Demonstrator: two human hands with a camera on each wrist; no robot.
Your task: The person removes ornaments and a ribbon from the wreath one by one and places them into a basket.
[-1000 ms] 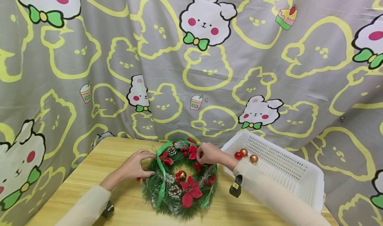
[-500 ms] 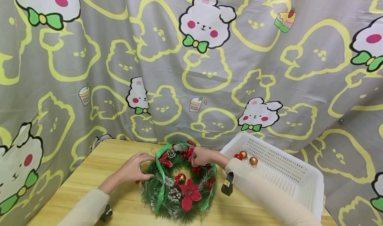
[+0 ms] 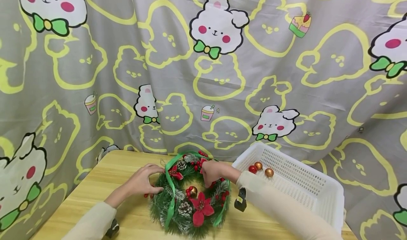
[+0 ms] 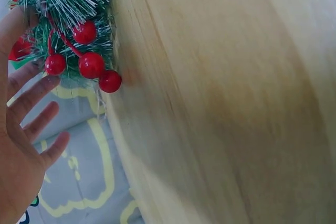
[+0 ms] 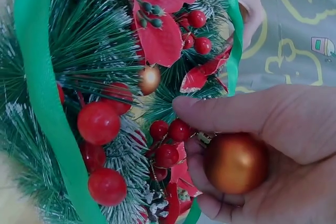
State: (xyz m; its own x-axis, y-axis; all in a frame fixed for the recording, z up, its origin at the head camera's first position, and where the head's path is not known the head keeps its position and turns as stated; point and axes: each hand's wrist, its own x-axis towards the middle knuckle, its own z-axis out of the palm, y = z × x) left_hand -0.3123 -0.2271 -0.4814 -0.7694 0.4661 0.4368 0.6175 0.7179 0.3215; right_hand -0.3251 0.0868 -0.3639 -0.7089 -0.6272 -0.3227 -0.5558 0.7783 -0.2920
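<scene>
A green Christmas wreath (image 3: 190,229) lies on the wooden table, dressed with red poinsettias, pinecones, red berries and a green ribbon. At its left edge my left hand (image 3: 142,180) touches the needles, thumb and fingers spread apart. The left wrist view shows fairly straight fingers of the left hand (image 4: 23,150) beside the red berries (image 4: 91,65). My right hand (image 3: 213,171) is over the wreath's right inner side. In the right wrist view, the right hand (image 5: 294,145) holds a copper-coloured bauble (image 5: 237,162) near several red berries (image 5: 168,155). Another gold bauble (image 5: 149,80) sits in the wreath.
A white perforated plastic basket (image 3: 338,201) stands to the right, holding gold baubles (image 3: 269,172) and a red bauble (image 3: 252,169). The wooden table (image 3: 127,215) ends against a patterned grey curtain (image 3: 178,70) behind.
My right hand has moved left and down, from the wreath's upper right flower towards its inner ring. The left hand has stayed at the left edge.
</scene>
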